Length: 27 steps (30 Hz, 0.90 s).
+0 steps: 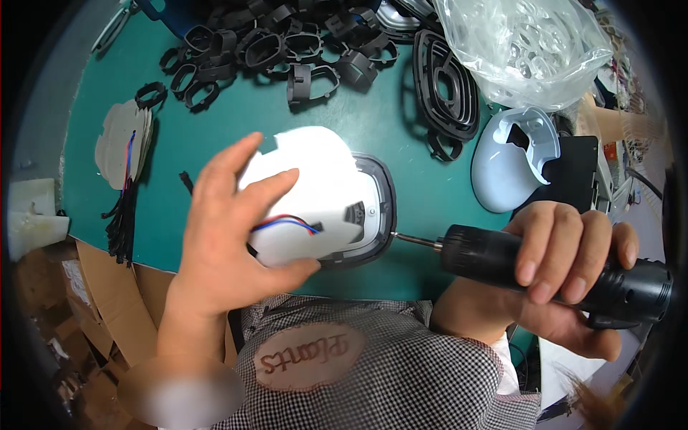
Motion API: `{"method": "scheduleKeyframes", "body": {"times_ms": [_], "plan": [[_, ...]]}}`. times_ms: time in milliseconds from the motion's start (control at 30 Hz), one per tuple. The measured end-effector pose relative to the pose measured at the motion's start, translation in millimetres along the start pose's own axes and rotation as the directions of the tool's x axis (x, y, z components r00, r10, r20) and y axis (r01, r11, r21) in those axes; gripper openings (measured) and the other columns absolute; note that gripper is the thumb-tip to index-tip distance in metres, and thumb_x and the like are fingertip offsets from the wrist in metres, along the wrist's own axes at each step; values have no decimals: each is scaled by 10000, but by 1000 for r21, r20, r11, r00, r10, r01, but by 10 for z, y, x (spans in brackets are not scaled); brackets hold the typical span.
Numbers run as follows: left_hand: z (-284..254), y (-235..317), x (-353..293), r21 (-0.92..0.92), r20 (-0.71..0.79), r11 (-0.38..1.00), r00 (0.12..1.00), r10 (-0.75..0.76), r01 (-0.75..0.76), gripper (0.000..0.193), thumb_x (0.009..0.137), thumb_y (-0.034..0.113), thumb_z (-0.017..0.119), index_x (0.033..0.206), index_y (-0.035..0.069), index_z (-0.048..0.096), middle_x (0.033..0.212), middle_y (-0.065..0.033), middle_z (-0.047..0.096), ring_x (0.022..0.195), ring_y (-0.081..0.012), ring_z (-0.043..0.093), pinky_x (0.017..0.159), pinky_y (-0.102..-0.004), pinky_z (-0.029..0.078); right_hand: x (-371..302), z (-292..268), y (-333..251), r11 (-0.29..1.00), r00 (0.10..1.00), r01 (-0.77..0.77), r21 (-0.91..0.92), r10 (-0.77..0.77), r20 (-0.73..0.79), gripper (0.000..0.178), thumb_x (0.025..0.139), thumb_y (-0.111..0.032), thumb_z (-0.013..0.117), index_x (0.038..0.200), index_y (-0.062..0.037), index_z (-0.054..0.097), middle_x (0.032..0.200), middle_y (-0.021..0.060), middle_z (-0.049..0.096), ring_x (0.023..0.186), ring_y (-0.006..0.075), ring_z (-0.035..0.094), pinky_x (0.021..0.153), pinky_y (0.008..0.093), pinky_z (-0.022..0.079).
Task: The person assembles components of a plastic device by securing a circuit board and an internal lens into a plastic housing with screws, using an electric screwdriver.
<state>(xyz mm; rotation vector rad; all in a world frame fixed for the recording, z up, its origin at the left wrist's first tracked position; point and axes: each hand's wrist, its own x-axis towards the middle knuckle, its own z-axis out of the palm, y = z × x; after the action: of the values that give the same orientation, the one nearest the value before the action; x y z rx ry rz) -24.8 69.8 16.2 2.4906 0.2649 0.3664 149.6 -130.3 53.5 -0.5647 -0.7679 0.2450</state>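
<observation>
My left hand spans a thin white plate, thumb at its near edge and fingers over its left side. Red and blue wires lie across the plate. Beneath it, a rounded housing with a dark rim and light inner face shows only along the right and near sides. In my right hand is a black electric screwdriver, its fingers wrapped round the body. The bit points left, its tip at or close to the housing's rim; contact is unclear.
Several black plastic rings crowd the far side of the green table. A stack of white plates with wires lies left. Black frames, a pale blue shell and a clear bag of parts are at the right.
</observation>
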Motion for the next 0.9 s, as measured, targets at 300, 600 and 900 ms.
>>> {"method": "scheduleKeyframes", "body": {"times_ms": [300, 600, 900], "plan": [[17, 61, -9, 25, 60, 1000, 998, -15, 14, 679, 474, 249, 867, 1112, 132, 664, 1352, -228, 444, 1222, -429, 465, 982, -497, 422, -10, -42, -8, 1000, 1000, -21, -18, 21, -3, 587, 695, -361, 806, 1095, -24, 539, 727, 8, 566, 524, 117, 555, 523, 249, 473], [237, 138, 8, -52, 134, 998, 990, 38, -31, 697, 431, 253, 884, 1093, 177, 677, 1391, -192, 430, 1248, -431, 452, 1006, -512, 410, -24, -25, 186, 998, 989, -6, -61, 15, 146, 679, 747, -484, 778, 1187, -52, 494, 781, 26, 580, 564, 131, 592, 546, 274, 517], [262, 148, 4, -17, 137, 998, 989, 62, -60, 749, 413, 262, 892, 1123, 192, 665, 1386, -195, 415, 1235, -433, 461, 1000, -521, 418, -36, -14, 248, 995, 980, -20, -97, 39, 196, 705, 786, -551, 734, 1222, -77, 447, 794, 43, 563, 588, 159, 576, 539, 297, 499]]}}
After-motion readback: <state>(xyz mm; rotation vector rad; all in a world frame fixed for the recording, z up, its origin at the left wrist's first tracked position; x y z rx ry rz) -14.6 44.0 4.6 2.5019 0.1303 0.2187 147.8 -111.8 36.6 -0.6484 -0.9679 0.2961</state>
